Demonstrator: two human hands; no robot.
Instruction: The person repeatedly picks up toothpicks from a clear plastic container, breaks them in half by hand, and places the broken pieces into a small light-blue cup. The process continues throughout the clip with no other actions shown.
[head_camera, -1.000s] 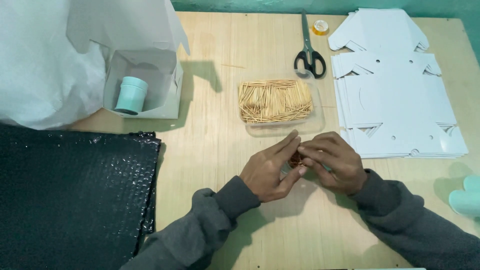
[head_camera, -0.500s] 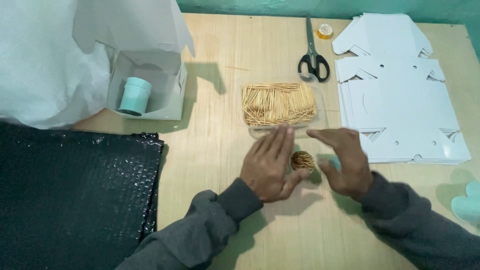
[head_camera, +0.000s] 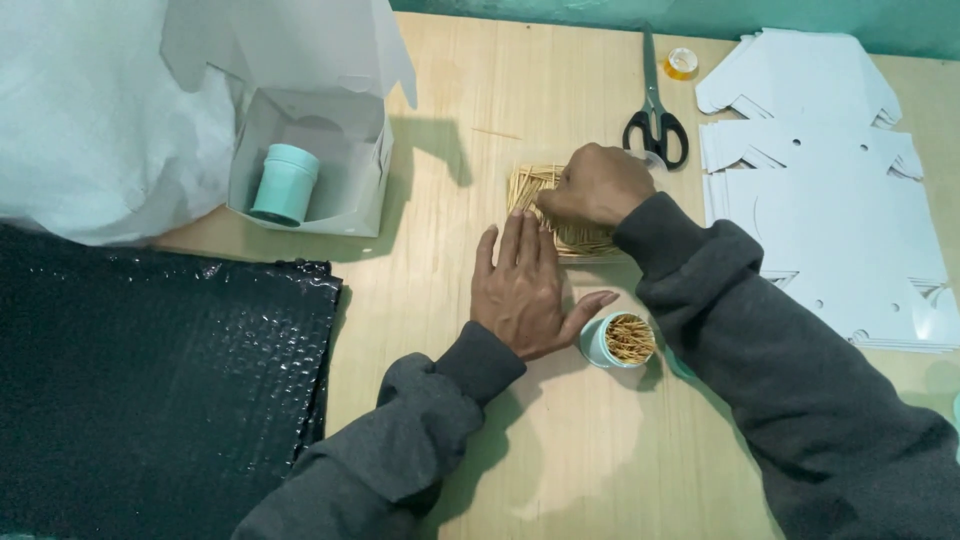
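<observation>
Head view. The left hand (head_camera: 522, 290) is lying palm-down on the wooden table (head_camera: 440, 260), fingers straight and held close together, pointing toward 12 o'clock; the thumb is splaying out toward 3 o'clock, its tip just beside the rim of a small mint-green tub (head_camera: 618, 340) — whether it is touching cannot be told. The tub is standing upright, open, packed with toothpicks, at 4 o'clock from that hand.

The right hand (head_camera: 595, 185) is reaching over a heap of loose toothpicks (head_camera: 575, 235) at 12 o'clock from the tub. Its fingers are curling down and bunching together into the heap; how many sticks they are pinching is hidden under the knuckles.

Surroundings — black-handled scissors (head_camera: 655, 120) are lying at 1 o'clock from the right hand, near it. A stack of flat white carton blanks (head_camera: 830, 230) is sitting at 3 o'clock. At 9 o'clock, well apart, an open white box (head_camera: 310, 160) is holding a capped mint-green container (head_camera: 285, 183). A black bubble-textured sheet (head_camera: 150, 390) is covering the lower left.
</observation>
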